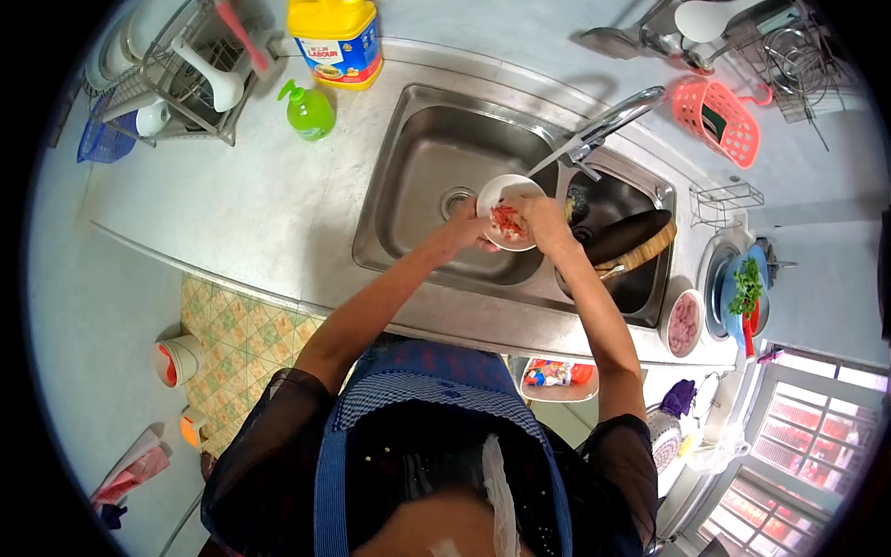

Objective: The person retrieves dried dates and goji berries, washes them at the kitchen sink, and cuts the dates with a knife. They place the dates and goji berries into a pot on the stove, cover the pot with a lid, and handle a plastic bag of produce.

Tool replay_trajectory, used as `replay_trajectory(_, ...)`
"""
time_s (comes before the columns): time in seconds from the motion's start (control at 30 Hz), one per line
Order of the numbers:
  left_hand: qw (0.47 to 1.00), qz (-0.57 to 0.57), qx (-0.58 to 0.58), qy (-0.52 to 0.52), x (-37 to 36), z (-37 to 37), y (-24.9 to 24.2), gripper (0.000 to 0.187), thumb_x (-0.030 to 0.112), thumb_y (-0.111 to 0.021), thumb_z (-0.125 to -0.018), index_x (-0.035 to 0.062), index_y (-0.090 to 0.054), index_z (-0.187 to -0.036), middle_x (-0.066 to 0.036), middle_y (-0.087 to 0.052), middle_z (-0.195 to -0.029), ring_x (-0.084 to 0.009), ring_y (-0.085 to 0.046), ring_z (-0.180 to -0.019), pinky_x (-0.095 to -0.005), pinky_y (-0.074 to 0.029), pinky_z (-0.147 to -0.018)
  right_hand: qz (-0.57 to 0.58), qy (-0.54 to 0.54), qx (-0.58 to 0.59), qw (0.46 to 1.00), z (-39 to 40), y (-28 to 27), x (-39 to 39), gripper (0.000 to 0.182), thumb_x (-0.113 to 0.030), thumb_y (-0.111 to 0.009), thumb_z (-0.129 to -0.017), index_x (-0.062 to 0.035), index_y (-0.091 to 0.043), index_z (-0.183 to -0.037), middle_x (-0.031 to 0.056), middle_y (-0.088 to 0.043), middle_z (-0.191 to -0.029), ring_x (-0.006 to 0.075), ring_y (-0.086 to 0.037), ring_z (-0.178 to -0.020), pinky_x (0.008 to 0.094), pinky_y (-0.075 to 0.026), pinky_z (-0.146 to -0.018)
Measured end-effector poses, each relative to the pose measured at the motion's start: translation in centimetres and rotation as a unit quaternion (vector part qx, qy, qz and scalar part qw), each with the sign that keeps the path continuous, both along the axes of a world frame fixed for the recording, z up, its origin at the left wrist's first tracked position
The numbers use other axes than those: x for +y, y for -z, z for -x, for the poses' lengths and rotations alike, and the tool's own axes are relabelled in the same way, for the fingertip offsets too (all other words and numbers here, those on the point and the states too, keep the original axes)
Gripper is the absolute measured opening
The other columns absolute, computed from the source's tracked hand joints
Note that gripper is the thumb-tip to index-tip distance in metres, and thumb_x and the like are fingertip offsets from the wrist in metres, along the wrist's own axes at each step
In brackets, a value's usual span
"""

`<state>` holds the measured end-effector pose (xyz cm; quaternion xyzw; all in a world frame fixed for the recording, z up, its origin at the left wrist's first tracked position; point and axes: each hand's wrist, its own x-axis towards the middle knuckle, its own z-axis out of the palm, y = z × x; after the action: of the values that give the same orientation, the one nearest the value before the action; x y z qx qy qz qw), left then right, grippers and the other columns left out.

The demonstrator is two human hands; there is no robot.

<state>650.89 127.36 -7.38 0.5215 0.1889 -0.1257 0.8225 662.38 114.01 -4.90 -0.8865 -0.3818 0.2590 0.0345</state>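
Gripping the white bowl near the middle of the frame, your left hand was curled around its left side. Your right hand came over the bowl from the right, fingers bent down toward the red and pale pieces inside; whether they pinched any could not be told. The bowl sat directly between your hands, so neither was clearly nearer, and its round rim offered no long axis. Beneath it lay the right part of the large basin, with the faucet just beyond toward the upper right and the smaller basin right of your right hand.
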Motion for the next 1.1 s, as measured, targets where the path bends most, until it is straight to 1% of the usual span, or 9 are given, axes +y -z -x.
replay_trajectory(0.03,1.000,0.005,-0.005,0.015,0.4,0.6,0.0,0.054,0.013,-0.051,-0.080,0.0036,-0.029,-0.129,-0.012,-0.044,-0.120,-0.0209,-0.054,-0.103,-0.0300,-0.056,-0.070,0.001,-0.002,0.000,1.000,0.7,-1.1,0.1,0.049,-0.005,-0.068,-0.063,-0.0100,-0.057,-0.110,0.0116,-0.055,-0.114,0.0318,-0.053,-0.102,0.0366,-0.046,-0.083)
replay_trajectory(0.1,1.000,0.005,-0.026,0.015,0.9,1.3,0.6,0.055,0.013,-0.050,-0.081,0.0034,-0.027,-0.130,-0.012,-0.044,-0.120,-0.0210,-0.054,-0.102,-0.0302,-0.056,-0.070,-0.281,-0.088,-0.068,0.953,2.5,-3.9,-0.5,0.046,-0.006,-0.069,-0.064,-0.0087,-0.057,-0.108,0.0128,-0.057,-0.109,0.0316,-0.055,-0.098,0.0379,-0.047,-0.082)
replay_trajectory(0.27,0.999,0.001,-0.043,-0.002,2.1,2.8,-1.4,0.058,0.010,-0.047,-0.080,0.0035,-0.024,-0.132,-0.012,-0.043,-0.121,-0.0209,-0.054,-0.102,-0.0300,-0.056,-0.070,-0.183,-0.059,-0.052,0.980,4.7,-2.2,1.0,0.042,-0.003,-0.066,-0.065,-0.0085,-0.059,-0.106,0.0137,-0.059,-0.106,0.0333,-0.058,-0.092,0.0370,-0.048,-0.080)
replay_trajectory(0.43,0.997,0.012,-0.069,0.013,3.7,3.7,-0.1,0.059,0.010,-0.047,-0.080,0.0024,-0.022,-0.132,-0.013,-0.043,-0.122,-0.0215,-0.053,-0.103,-0.0312,-0.055,-0.071,-0.241,-0.029,-0.002,0.970,5.6,-4.7,2.2,0.036,-0.003,-0.064,-0.066,-0.0077,-0.060,-0.102,0.0116,-0.061,-0.097,0.0318,-0.060,-0.087,0.0363,-0.048,-0.076)
replay_trajectory(0.53,0.998,0.012,-0.067,0.006,4.1,4.6,-1.3,0.056,0.012,-0.048,-0.080,-0.0008,-0.025,-0.129,-0.014,-0.044,-0.120,-0.0221,-0.053,-0.103,-0.0325,-0.055,-0.073,-0.291,-0.052,-0.122,0.947,6.9,-5.0,3.5,0.033,-0.007,-0.063,-0.068,-0.0119,-0.060,-0.101,0.0105,-0.058,-0.105,0.0304,-0.060,-0.084,0.0369,-0.049,-0.070)
replay_trajectory(0.7,0.997,0.005,-0.074,0.006,5.0,5.3,-2.1,0.051,0.012,-0.051,-0.079,-0.0036,-0.030,-0.123,-0.016,-0.044,-0.116,-0.0240,-0.055,-0.100,-0.0329,-0.056,-0.072,-0.234,-0.048,-0.120,0.964,7.4,-3.6,4.2,0.029,-0.003,-0.061,-0.068,-0.0100,-0.062,-0.097,0.0101,-0.060,-0.098,0.0314,-0.059,-0.082,0.0373,-0.049,-0.069)
replay_trajectory(0.97,0.997,0.003,-0.075,-0.014,6.0,6.5,-2.0,0.050,0.014,-0.051,-0.080,-0.0030,-0.031,-0.122,-0.015,-0.045,-0.115,-0.0244,-0.055,-0.100,-0.0346,-0.055,-0.073,-0.305,-0.056,-0.174,0.935,9.5,-4.5,4.7,0.036,-0.003,-0.063,-0.067,-0.0096,-0.061,-0.102,0.0104,-0.061,-0.096,0.0263,-0.059,-0.091,0.0348,-0.049,-0.076)
replay_trajectory(1.03,0.998,0.019,-0.061,0.013,6.2,6.3,-1.5,0.058,0.013,-0.052,-0.080,0.0007,-0.025,-0.130,-0.015,-0.042,-0.120,-0.0243,-0.055,-0.102,-0.0321,-0.056,-0.073,-0.139,-0.035,-0.119,0.983,8.9,-3.5,5.2,0.036,-0.006,-0.064,-0.067,-0.0090,-0.060,-0.102,0.0119,-0.060,-0.096,0.0276,-0.060,-0.085,0.0359,-0.049,-0.073)
replay_trajectory(1.1,0.997,0.015,-0.070,0.006,6.3,6.6,-1.6,0.053,0.013,-0.052,-0.080,-0.0007,-0.028,-0.125,-0.015,-0.044,-0.118,-0.0243,-0.055,-0.101,-0.0337,-0.055,-0.074,-0.145,-0.031,-0.036,0.988,8.5,-4.2,4.8,0.036,-0.007,-0.064,-0.067,-0.0095,-0.059,-0.102,0.0129,-0.059,-0.099,0.0296,-0.061,-0.082,0.0373,-0.049,-0.071)
